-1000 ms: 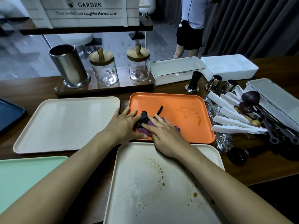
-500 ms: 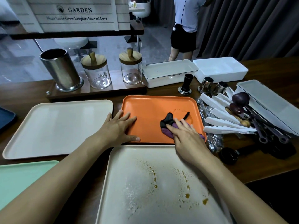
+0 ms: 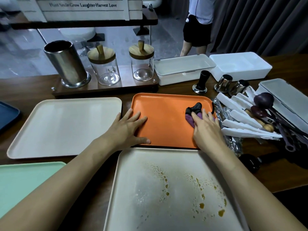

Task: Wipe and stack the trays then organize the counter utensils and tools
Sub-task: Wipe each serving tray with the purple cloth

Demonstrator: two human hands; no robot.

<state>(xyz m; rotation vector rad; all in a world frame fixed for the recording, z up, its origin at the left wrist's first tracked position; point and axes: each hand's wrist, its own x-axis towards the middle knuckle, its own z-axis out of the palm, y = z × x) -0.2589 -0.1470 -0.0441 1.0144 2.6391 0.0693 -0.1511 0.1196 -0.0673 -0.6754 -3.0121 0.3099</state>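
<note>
Orange tray [image 3: 166,119]: under both hands; a purple and black cloth [image 3: 193,111] lies in it, at its right end.
Near cream tray [image 3: 133,189]: just below both wrists; brown drops and wet spots lie in it.
Left jar [image 3: 105,67]: glass, far past the left hand's fingertips, wooden lid on.
Right jar [image 3: 141,64]: just beside it, wooden lid on too.
Metal cup [image 3: 65,64]: left of the jars; too dark inside to tell.
Left hand [image 3: 128,129]: flat, fingers spread wide, pressing on the orange tray's left edge; it holds nothing.
Right hand [image 3: 206,129]: fingers nearly straight, pressing down on the cloth, which pokes out past the fingertips.
Heap of spoons [image 3: 263,105]: just right of the right hand, on the tabletop.
Change: the right hand and cloth slid from the tray's middle to its right end; the brown marks no longer show there; the left hand stayed at the left edge.
</note>
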